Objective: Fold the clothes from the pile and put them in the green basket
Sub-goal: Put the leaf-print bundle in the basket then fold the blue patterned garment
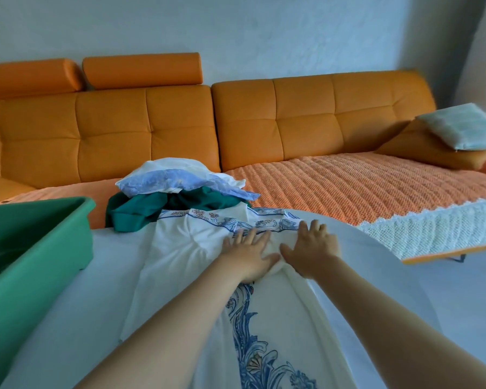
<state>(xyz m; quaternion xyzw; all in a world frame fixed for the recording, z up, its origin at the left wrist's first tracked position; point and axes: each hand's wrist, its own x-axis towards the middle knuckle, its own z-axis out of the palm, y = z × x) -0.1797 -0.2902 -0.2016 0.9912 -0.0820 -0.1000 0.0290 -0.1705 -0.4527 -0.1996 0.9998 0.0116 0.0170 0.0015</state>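
Left hand (pixel 246 255) and right hand (pixel 314 249), both flat with fingers spread and gripping nothing, press a white blue-patterned garment (pixel 180 248) against the desk (pixel 68 318), apparently smoothing it for folding; clothes pile (pixel 177 192) beyond the hands, green basket (pixel 34 248) left of them.

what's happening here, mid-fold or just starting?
Mid-fold. Both hands, left hand and right hand, press flat on a white garment with blue print spread on the white table. The pile still waits behind it. The green basket sits at left; no clothes visible inside.
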